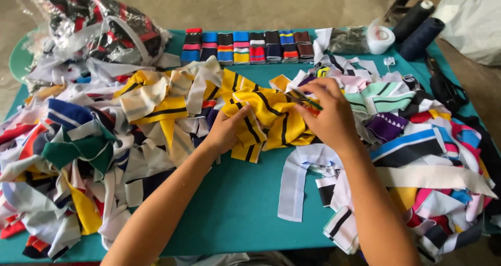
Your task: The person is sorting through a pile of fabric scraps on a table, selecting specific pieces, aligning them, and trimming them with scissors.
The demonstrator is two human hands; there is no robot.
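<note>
**Both hands on a yellow striped strip amid heaped fabric**

The left hand (225, 131) lies with fingers curled onto a yellow fabric strip with black stripes (269, 121), pressing its near edge. The right hand (327, 116) pinches the same strip at its far side, fingers closed on a fold (whether it also holds a small tool there is too hard to tell). The strip sits mid-counter, on a teal counter (235, 208).

A heap of mixed strips (78, 156) crowds the left; another heap (433, 156) crowds the right, touching the right forearm. Behind lie a row of folded striped bands (248, 47), a clear bag of fabric (99, 23), dark thread cones (420, 28) and black scissors (444, 86).
</note>
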